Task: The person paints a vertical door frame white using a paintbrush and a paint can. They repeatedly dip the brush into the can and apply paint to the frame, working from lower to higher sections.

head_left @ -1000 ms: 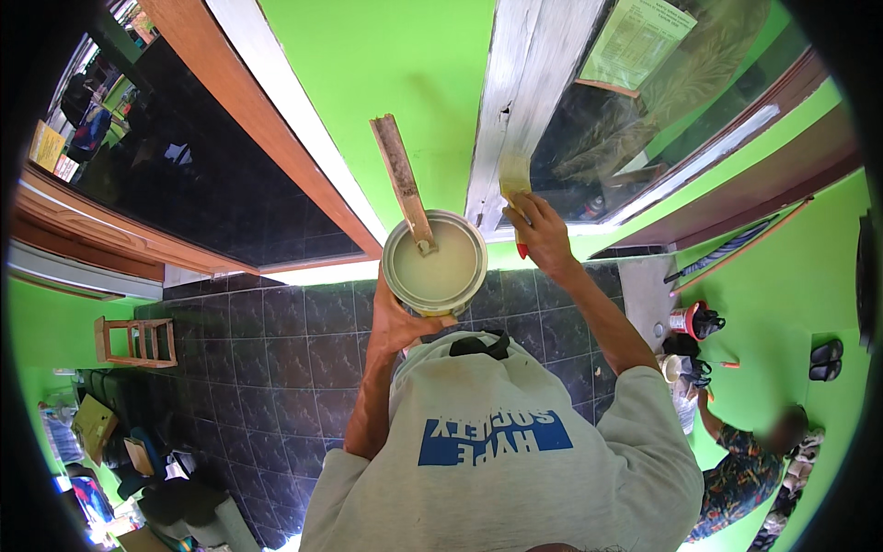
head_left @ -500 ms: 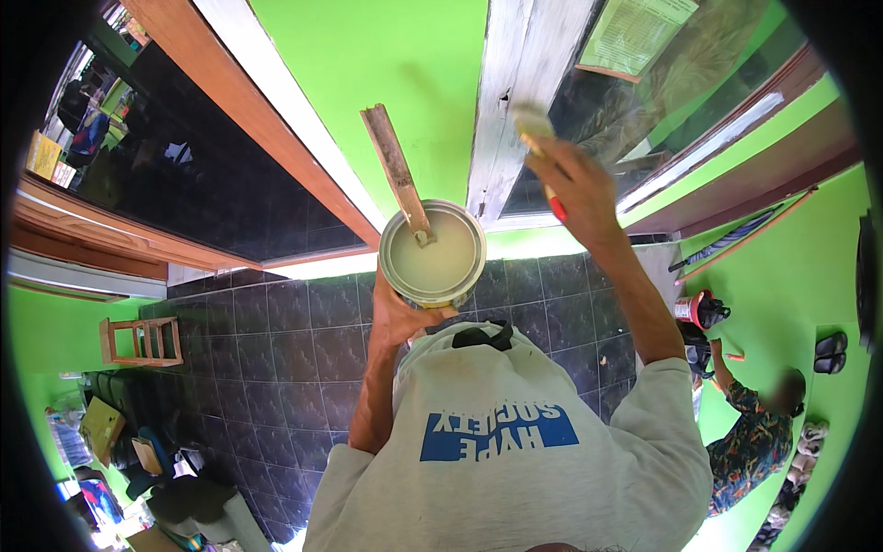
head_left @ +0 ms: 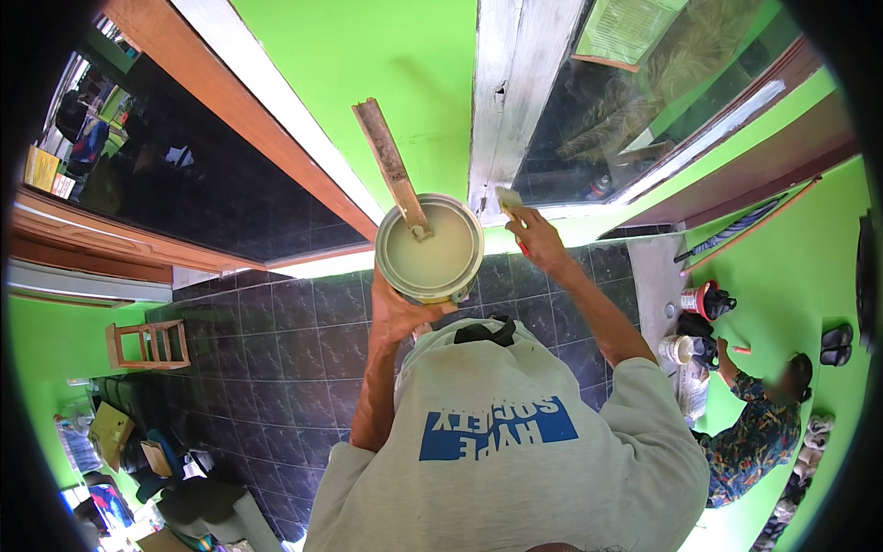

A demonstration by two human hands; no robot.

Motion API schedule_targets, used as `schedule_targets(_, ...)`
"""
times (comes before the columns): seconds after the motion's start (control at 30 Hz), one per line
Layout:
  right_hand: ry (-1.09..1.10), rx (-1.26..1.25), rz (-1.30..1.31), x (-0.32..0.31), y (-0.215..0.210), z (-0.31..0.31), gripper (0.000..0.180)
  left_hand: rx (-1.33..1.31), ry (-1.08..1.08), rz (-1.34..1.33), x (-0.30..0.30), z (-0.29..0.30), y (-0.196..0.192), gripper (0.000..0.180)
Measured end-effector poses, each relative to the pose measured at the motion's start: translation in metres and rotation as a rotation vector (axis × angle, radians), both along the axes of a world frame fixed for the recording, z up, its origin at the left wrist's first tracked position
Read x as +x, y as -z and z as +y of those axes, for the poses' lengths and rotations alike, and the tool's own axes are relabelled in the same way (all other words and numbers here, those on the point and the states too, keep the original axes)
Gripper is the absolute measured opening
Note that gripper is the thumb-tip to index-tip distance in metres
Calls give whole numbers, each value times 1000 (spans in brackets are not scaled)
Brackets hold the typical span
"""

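**Two hands busy: can held up, brush lower on the frame**

Both of my hands are occupied. My left hand (head_left: pixel 397 313) is wrapped around the underside of the paint can (head_left: pixel 430 248), gripping it from below and holding it up in front of my chest; the can is open, filled with pale creamy paint, and a wooden stir stick (head_left: pixel 394 168) leans in it, tilted up and to the left. My right hand (head_left: pixel 536 237) is closed on a paintbrush (head_left: pixel 509 201), its pale bristles touching the weathered grey-white window post (head_left: pixel 515 92) near its lower end, just right of the can's rim.

Half a second ago my right hand was higher up the post; it has since come down to about the level of the can. The can and stick have hardly shifted.

Below lies dark tiled floor (head_left: pixel 276 350). Another person in a patterned shirt (head_left: pixel 750 432) sits at the right, beside the green wall (head_left: pixel 368 55).
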State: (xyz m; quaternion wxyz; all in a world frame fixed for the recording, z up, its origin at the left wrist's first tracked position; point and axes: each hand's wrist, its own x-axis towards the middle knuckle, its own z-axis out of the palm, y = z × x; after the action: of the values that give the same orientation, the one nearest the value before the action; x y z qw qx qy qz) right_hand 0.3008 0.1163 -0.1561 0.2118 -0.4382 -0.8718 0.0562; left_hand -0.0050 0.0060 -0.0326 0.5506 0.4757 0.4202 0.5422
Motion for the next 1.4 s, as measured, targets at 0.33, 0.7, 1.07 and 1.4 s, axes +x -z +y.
schedule_targets(0.33, 46, 6, 43, -12, -11, 20, 32, 24, -14, 38, -3, -1, 2, 114)
schedule_targets(0.7, 71, 305, 279, -23, -21, -3, 33, 17, -62, 94, 5, -1, -2, 107)
schedule_targets(1.07, 137, -149, 188, -26, 69, 2, 30, 40, -30, 31, 2, 0, -2, 97)
schedule_targets(1.4, 153, 162, 427, -33, -15, 19, 26, 9, -15, 62, 1, 1, -7, 100)
